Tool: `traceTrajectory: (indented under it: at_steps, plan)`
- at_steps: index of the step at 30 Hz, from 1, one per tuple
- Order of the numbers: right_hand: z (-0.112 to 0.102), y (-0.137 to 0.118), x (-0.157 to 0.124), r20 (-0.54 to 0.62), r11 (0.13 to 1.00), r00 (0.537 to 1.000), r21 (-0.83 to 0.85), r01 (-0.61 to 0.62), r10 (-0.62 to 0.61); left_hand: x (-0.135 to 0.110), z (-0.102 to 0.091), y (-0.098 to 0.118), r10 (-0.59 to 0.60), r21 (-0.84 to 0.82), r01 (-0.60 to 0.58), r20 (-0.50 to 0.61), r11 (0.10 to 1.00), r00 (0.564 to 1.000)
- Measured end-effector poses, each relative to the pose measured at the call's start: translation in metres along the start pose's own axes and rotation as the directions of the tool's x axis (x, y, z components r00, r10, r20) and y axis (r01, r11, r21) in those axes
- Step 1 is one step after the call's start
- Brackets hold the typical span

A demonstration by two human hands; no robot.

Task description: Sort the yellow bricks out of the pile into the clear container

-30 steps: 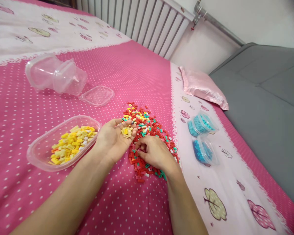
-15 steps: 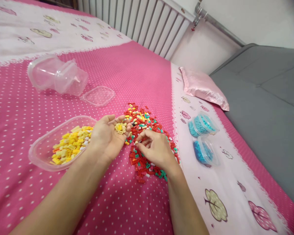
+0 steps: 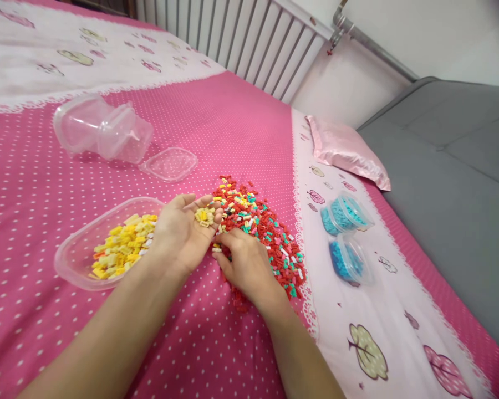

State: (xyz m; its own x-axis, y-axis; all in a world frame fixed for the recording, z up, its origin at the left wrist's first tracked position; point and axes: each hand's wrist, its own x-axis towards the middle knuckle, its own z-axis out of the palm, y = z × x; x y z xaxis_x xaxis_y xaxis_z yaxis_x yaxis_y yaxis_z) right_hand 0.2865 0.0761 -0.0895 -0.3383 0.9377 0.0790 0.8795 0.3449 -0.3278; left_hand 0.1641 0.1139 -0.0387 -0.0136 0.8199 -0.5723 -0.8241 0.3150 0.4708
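Observation:
My left hand (image 3: 183,233) is turned palm up with its fingers loosely curled, cupping several small yellow toy bricks (image 3: 204,216). Just to its right, my right hand (image 3: 245,257) is bent down over the near-left side of a pile of mixed bricks (image 3: 274,233), mostly red with some teal, white, pink and yellow. A pale yellow brick (image 3: 217,249) shows between its thumb and forefinger. Left of my left wrist is a clear plastic tub (image 3: 72,252) containing mainly yellow bricks (image 3: 122,246); the forearm and hand cover its right side.
Clear containers (image 3: 102,130) lie on their side at the back left, beside a clear lid (image 3: 174,164). On the right stand tubs of turquoise bricks (image 3: 343,213) and blue bricks (image 3: 345,260). A pink pillow (image 3: 349,152) rests near the grey headboard (image 3: 449,149).
My right hand has moved left across the pile, closer to the left hand's fingertips, uncovering bricks on the pile's right side. My left hand stays in place with its yellow bricks.

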Motion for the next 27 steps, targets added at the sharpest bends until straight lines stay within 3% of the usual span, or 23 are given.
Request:
traceTrajectory:
  at_steps: [8, 16, 22, 27]
  plan:
    - [0.003, -0.002, 0.001, -0.026, 0.996, 0.999, -0.089, -0.026, 0.024, -0.003, 0.003, -0.001, -0.061, -0.067, 0.060, -0.006, 0.996, 0.998]
    - [0.002, -0.002, 0.000, -0.034, 0.994, 0.997, -0.085, -0.066, 0.063, -0.002, 0.003, -0.001, -0.038, -0.024, 0.038, 0.004, 0.999, 0.999]
    - [-0.013, 0.007, 0.002, -0.153, 0.975, 0.983, 0.211, -0.070, 0.103, -0.001, 0.002, -0.003, -0.082, 0.009, 0.082, 0.025, 0.997, 0.996]
    - [-0.033, 0.009, -0.003, -0.413, 0.905, 0.890, 0.425, 0.002, 0.191, -0.002, 0.001, -0.011, -0.108, 0.021, 0.106, 0.061, 0.994, 0.992]
